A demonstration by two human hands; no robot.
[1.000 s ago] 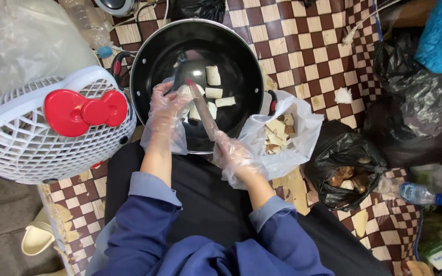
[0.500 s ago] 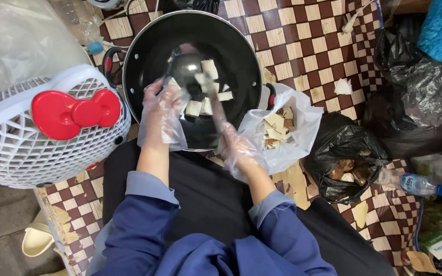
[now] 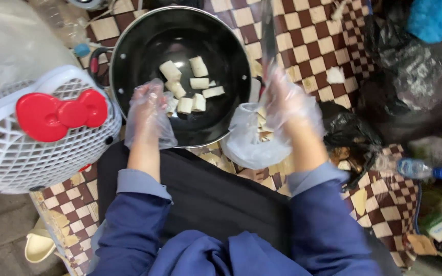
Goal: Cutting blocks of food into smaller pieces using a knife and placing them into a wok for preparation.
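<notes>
A black wok sits on a brown-and-cream checkered cloth and holds several pale cut pieces. My left hand, in a clear plastic glove, hovers over the wok's near rim with fingers loosely apart and nothing in it. My right hand, also gloved, grips a knife whose blade points up and away, blurred. Just below that hand lies a clear plastic bag with more pale pieces inside.
A white plastic basket with a red bow stands at left. Black plastic bags lie at right, with a plastic bottle beside them. A dark board lies in front of me.
My right hand with the knife has moved from over the wok to the right, above the plastic bag. My left hand has drawn back toward the wok's near rim.
</notes>
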